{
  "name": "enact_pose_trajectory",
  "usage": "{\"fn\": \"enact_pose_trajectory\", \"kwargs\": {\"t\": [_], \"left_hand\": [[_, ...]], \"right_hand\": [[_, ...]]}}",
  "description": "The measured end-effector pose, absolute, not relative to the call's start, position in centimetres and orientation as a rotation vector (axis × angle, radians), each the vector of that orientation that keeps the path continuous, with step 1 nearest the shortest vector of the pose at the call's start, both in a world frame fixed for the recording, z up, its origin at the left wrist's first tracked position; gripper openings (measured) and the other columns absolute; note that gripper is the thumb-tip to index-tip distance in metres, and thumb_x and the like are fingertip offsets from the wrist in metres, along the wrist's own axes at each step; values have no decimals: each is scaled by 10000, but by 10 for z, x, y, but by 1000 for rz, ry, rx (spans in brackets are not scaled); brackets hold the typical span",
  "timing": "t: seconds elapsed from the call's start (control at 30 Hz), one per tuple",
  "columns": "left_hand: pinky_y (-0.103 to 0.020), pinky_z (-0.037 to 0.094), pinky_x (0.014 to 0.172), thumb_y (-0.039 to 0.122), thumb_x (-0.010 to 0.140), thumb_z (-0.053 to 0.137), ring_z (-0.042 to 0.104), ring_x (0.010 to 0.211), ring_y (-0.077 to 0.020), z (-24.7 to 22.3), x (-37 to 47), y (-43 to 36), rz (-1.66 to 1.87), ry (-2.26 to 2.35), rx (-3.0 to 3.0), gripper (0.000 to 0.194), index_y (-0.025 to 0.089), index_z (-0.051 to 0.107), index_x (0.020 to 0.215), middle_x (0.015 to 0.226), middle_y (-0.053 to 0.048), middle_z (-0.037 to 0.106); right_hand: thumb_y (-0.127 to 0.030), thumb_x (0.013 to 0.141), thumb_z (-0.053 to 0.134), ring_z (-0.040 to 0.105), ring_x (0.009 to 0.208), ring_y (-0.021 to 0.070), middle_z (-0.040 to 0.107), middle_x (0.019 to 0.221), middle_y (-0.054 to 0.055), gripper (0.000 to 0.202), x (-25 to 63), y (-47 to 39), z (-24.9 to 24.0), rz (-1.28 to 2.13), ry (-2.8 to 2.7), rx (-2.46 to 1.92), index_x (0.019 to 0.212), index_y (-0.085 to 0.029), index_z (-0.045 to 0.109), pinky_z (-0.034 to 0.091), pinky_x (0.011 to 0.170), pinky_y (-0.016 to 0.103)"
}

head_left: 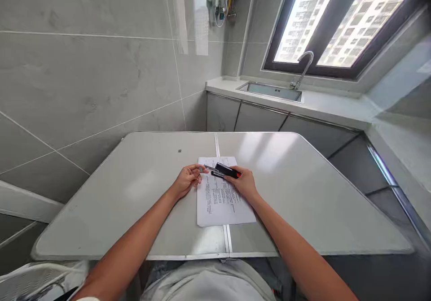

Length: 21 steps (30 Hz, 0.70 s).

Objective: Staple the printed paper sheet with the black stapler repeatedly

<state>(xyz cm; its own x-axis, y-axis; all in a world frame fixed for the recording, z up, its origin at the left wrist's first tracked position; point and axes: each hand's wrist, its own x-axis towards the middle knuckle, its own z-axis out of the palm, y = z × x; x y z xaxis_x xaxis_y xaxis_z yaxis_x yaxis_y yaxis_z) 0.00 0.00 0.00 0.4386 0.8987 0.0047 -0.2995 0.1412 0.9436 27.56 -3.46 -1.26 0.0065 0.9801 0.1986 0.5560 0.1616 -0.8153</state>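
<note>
While the fingers of our right hand [246, 183] clamp the black stapler [229, 171] over the printed paper [217, 207], those of our left hand [185, 181] bunch by its metal end; we cannot tell whether they grip it. The paper lies on the counter [155, 157], a small dark piece [179, 150] beyond our left hand.

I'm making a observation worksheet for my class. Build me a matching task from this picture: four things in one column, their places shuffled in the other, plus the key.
Things:
1. Stapler
2. Paper
3. Sink
4. Tap

Places:
A. Set into the counter
B. Gripped in the right hand
C. Curving up in front of the window
D. Flat on the table

Pairs: 1-B, 2-D, 3-A, 4-C
</note>
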Motion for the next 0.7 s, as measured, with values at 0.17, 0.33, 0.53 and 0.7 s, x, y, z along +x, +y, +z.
{"fn": "enact_pose_trajectory", "kwargs": {"t": [0.17,0.33,0.53,0.7], "left_hand": [[-193,398,422,453,864,800,579,489,-79,10,1,-8,833,653,1189,445,124,719,1154,953,-134,776],[-217,446,446,434,902,771,612,445,-134,19,1,-23,571,527,1342,641,135,579,1436,625,-13,691],[-263,525,553,462,923,740,693,530,-192,20,3,-30,489,420,1395,582,141,586,1384,608,-33,704],[-298,547,590,566,860,769,740,618,-218,20,5,-28,576,447,1408,729,172,546,1433,977,-152,788]], "right_hand": [[-398,850,823,651,1159,319,742,1219,98,403,263,-45,10,-21,-1750,-1180,1206,-258,697,482,996,506],[-219,954,718,675,1049,208,764,1184,20,176,239,-68,15,-320,-2102,-639,1118,-268,676,493,936,418],[-129,978,643,670,944,167,764,1159,-39,179,227,-77,11,-358,-2172,-581,1041,-293,679,500,848,383],[-130,940,684,650,850,184,774,1012,-13,170,233,-71,14,-174,-1993,-662,996,-290,697,509,775,390]]}}
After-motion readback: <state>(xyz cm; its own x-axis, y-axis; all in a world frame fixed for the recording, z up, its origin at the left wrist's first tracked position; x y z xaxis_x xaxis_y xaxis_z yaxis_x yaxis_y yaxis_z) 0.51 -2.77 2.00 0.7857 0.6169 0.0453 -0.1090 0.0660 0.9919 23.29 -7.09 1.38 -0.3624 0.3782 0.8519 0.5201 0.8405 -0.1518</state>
